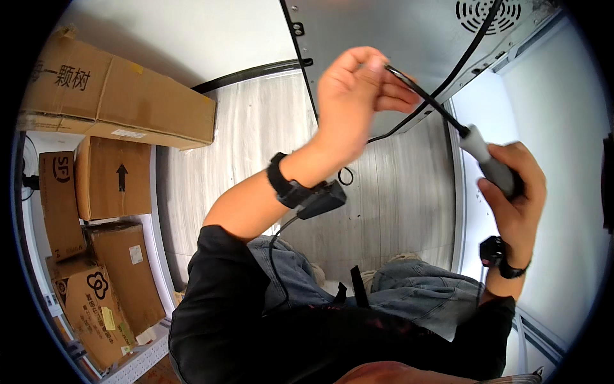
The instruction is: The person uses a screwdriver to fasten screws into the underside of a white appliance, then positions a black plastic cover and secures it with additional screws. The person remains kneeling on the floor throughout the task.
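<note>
One bare right hand [526, 182] curls closed around the grey-and-black handle of a screwdriver [474, 143], whose dark shaft slants up and leftward. At the shaft's far end, the left hand [350, 86] pinches the tip between thumb and forefinger, its other fingers loosely extended behind the shaft; whether a small piece is also pinched there, I cannot tell. The left wrist wears a black strap carrying a black device [323, 200] with a cable; the right wrist has a black strap too. Beyond the left hand stands a grey metal panel [358, 32] with round vent slots, a black cord [470, 54] running across it. Below is a grey plank floor [409, 185]; at far left, cardboard boxes [150, 93] are stacked.
</note>
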Motion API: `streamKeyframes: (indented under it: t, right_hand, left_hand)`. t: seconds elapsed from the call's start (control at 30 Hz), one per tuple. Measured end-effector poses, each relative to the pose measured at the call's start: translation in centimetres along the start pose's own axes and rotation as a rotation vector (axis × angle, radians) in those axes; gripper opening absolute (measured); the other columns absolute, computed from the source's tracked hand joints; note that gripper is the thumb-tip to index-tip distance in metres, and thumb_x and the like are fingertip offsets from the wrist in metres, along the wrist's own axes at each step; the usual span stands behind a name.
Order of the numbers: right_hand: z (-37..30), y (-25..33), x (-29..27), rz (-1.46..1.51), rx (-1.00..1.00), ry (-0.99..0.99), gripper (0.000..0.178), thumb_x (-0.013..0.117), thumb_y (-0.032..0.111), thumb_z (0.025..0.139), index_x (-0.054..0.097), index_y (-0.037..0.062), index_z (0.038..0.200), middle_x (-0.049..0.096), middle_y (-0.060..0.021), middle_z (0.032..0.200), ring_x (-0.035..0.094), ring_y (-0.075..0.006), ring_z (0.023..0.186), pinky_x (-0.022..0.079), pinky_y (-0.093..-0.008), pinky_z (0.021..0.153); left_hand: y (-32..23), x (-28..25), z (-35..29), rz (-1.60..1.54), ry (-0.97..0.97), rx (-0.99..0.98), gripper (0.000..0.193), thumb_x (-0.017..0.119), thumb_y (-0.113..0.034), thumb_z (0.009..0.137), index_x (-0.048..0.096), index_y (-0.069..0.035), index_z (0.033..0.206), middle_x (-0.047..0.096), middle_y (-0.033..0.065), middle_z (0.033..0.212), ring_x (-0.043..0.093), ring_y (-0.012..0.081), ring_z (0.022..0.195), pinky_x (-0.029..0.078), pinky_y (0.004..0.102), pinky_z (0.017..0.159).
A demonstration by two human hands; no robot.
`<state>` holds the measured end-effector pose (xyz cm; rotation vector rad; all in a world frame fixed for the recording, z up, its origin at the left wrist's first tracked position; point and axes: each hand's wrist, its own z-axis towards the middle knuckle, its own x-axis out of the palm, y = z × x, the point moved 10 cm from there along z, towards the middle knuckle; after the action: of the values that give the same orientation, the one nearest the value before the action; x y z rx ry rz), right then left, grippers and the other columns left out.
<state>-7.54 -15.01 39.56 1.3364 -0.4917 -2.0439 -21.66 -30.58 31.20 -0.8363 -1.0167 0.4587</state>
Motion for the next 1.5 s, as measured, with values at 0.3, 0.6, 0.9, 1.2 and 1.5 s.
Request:
streamKeyframes:
  t: [0.3,0.6,0.9,1.2,1.5]
  right_hand:
    - [-2.4,-2.6,13.9,0.485,0.534,-0.075,0.038,0.069,0.003,0.073,0.051,0.0066,0.106,0.057,-0.0018,0.077,0.055,-0.0107,0.07,0.042,-0.0236,0.064]
    - [-9.4,-3.5,25.0,0.932,0.922,-0.127,0.032,0.069,0.012,0.079,0.046,0.0031,0.1,0.056,-0.005,0.088,0.051,-0.0069,0.068,0.04,-0.0208,0.045]
    - [-7.6,-1.7,26.9,1.025,0.868,-0.222,0.03,0.065,0.017,0.084,0.045,0.0029,0.101,0.055,-0.0044,0.083,0.054,-0.0078,0.065,0.043,-0.022,0.044]
    - [-6.7,-1.9,26.7,1.078,0.886,-0.182,0.027,0.064,0.015,0.084,0.045,0.0041,0.098,0.055,-0.0044,0.083,0.054,-0.0079,0.063,0.042,-0.0218,0.043]
    - [-6.5,-1.7,26.6,1.132,0.878,-0.169,0.027,0.064,0.015,0.084,0.046,0.003,0.1,0.055,-0.006,0.085,0.055,-0.0094,0.064,0.043,-0.023,0.041]
  left_hand:
    - [0.4,-10.1,-0.3,0.113,-0.197,-0.257,0.021,0.048,-0.024,0.096,0.054,-0.004,0.093,0.066,0.0152,0.088,0.067,0.0222,0.075,0.057,0.0288,0.066]
    - [6.5,-15.6,-4.8,0.064,-0.267,-0.656,0.019,0.05,-0.021,0.096,0.056,-0.003,0.1,0.065,0.0101,0.089,0.065,0.0159,0.074,0.056,0.027,0.068]
    - [6.5,-15.9,-3.7,0.025,-0.295,-0.601,0.021,0.047,-0.017,0.096,0.057,-0.003,0.106,0.063,0.0068,0.092,0.061,0.0136,0.076,0.053,0.0271,0.071]
    - [6.6,-16.8,-2.8,0.035,-0.332,-0.569,0.019,0.05,-0.016,0.094,0.059,-0.002,0.103,0.065,0.0061,0.088,0.059,0.0102,0.07,0.052,0.0248,0.065]
    - [6.9,-16.6,-2.9,-0.054,-0.345,-0.54,0.019,0.048,-0.018,0.095,0.059,-0.005,0.103,0.063,0.0029,0.085,0.057,0.0109,0.07,0.05,0.0265,0.067]
